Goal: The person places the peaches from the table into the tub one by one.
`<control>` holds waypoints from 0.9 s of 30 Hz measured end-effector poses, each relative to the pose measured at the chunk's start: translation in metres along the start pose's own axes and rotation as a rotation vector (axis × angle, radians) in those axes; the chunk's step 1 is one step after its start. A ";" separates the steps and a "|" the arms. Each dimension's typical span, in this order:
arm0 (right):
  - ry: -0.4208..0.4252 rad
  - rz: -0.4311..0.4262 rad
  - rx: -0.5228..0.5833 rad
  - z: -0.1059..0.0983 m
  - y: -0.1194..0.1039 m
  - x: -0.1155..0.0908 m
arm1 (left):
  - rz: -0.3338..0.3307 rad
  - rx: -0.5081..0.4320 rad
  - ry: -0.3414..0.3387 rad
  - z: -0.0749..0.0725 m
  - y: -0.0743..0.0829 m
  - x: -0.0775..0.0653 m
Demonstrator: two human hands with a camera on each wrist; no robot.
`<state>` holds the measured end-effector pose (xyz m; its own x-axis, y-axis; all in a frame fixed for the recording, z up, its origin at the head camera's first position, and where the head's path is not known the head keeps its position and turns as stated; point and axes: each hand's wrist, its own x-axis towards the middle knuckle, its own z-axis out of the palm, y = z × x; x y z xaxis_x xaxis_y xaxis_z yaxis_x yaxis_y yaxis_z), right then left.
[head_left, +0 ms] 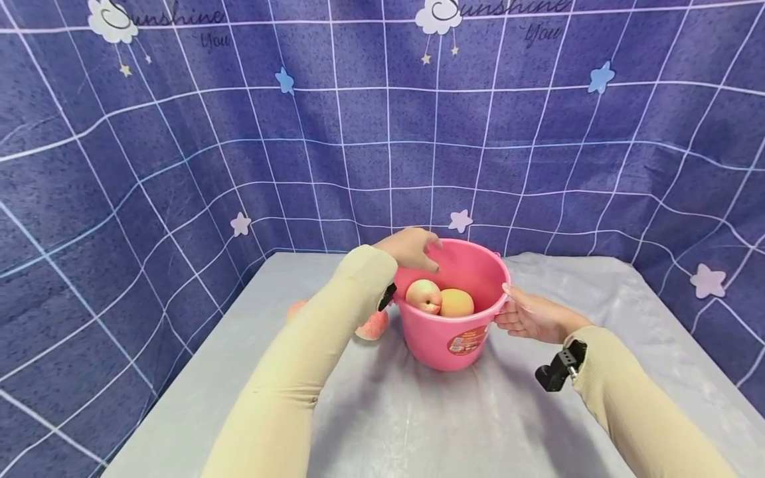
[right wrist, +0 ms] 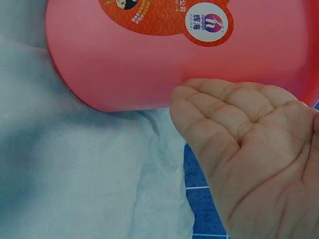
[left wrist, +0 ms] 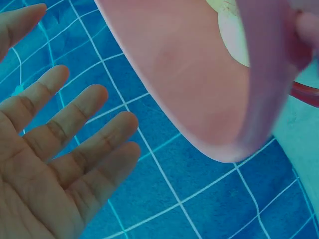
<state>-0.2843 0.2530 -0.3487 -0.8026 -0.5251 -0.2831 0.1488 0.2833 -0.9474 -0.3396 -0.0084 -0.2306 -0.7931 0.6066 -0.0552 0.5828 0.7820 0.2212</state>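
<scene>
A pink bucket (head_left: 445,345) stands upright on the table, holding a pale pink peach (head_left: 423,295) and a yellow-orange fruit (head_left: 457,303). My left hand (head_left: 414,248) is at the bucket's left rim, fingers spread and nothing in them; the left wrist view shows its open palm (left wrist: 45,164) beside the rim. On the opposite side, my right hand (head_left: 534,317) holds the bucket, thumb at the rim and fingers against the outer wall. In the right wrist view those fingers (right wrist: 214,107) lie along the pink side, below the red label.
A red-pink peach (head_left: 373,326) sits on the table left of the bucket. Another reddish fruit (head_left: 295,309) shows partly behind my left sleeve. A grey-white cloth (head_left: 382,431) covers the table. Blue gridded curtains (head_left: 382,133) hang at the back and sides.
</scene>
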 end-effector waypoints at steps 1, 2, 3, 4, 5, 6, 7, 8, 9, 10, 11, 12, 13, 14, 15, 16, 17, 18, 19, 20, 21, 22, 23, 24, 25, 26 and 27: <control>0.000 0.000 0.000 0.000 0.000 0.000 | -0.003 -0.009 0.005 0.000 -0.002 -0.001; -0.001 -0.001 0.001 -0.001 0.001 0.000 | -0.006 -0.021 0.016 0.001 -0.006 -0.001; -0.003 -0.001 0.000 -0.001 0.002 0.000 | -0.009 -0.036 0.027 0.002 -0.010 -0.002; -0.005 -0.003 0.001 -0.002 0.003 0.000 | -0.011 -0.053 0.041 0.003 -0.015 -0.003; -0.018 -0.011 -0.003 -0.003 0.004 0.000 | -0.016 -0.072 0.058 0.004 -0.021 -0.004; -0.026 -0.015 -0.003 -0.005 0.005 0.000 | -0.029 -0.092 0.076 0.006 -0.027 -0.006; -0.035 -0.020 -0.004 -0.007 0.006 0.001 | -0.047 -0.115 0.097 0.007 -0.032 -0.008; -0.061 -0.033 -0.008 -0.010 0.007 0.001 | -0.068 -0.137 0.124 0.008 -0.039 -0.011; -0.070 -0.038 -0.009 -0.011 0.008 0.002 | -0.093 -0.157 0.151 0.010 -0.045 -0.014; -0.080 -0.043 -0.012 -0.012 0.009 0.002 | -0.120 -0.177 0.183 0.012 -0.052 -0.017; -0.088 -0.046 -0.018 -0.013 0.009 0.002 | -0.148 -0.200 0.216 0.015 -0.059 -0.020; -0.082 -0.043 -0.015 -0.012 0.008 0.002 | -0.172 -0.221 0.251 0.018 -0.066 -0.023; -0.076 -0.041 -0.015 -0.012 0.008 0.002 | -0.190 -0.243 0.283 0.022 -0.073 -0.026; -0.066 -0.037 -0.014 -0.011 0.007 0.001 | -0.205 -0.263 0.307 0.026 -0.079 -0.029; -0.039 -0.022 -0.010 -0.008 0.006 0.001 | -0.216 -0.280 0.323 0.031 -0.085 -0.031; -0.026 -0.015 -0.008 -0.006 0.005 0.000 | -0.221 -0.293 0.332 0.035 -0.090 -0.033; -0.015 -0.011 -0.007 -0.005 0.004 0.000 | -0.224 -0.303 0.334 0.040 -0.095 -0.035; -0.003 -0.006 -0.003 -0.003 0.003 -0.001 | -0.225 -0.299 0.328 0.045 -0.099 -0.036; 0.004 -0.003 0.000 -0.002 0.003 -0.001 | -0.233 -0.292 0.311 0.049 -0.101 -0.037; 0.009 0.001 0.004 -0.002 0.002 -0.001 | -0.245 -0.281 0.291 0.054 -0.104 -0.038; 0.012 0.003 0.006 -0.001 0.002 -0.001 | -0.258 -0.263 0.271 0.059 -0.106 -0.038; 0.011 0.002 0.006 -0.001 0.002 -0.001 | -0.275 -0.241 0.249 0.064 -0.107 -0.039; 0.009 0.000 0.006 -0.001 0.002 -0.001 | -0.294 -0.217 0.224 0.069 -0.108 -0.039; 0.009 0.001 0.008 0.000 0.002 0.000 | -0.308 -0.190 0.193 0.074 -0.110 -0.038; 0.008 0.001 0.008 0.000 0.002 0.000 | -0.325 -0.174 0.162 0.078 -0.111 -0.038; 0.004 0.001 0.007 0.000 0.002 0.000 | -0.334 -0.157 0.138 0.083 -0.112 -0.038; 0.000 0.000 0.004 0.000 0.002 0.001 | -0.340 -0.147 0.117 0.088 -0.113 -0.038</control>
<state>-0.2845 0.2531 -0.3510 -0.8027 -0.5249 -0.2830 0.1510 0.2802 -0.9480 -0.3593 -0.1072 -0.3389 -0.9565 0.2890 -0.0398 0.2581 0.9017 0.3469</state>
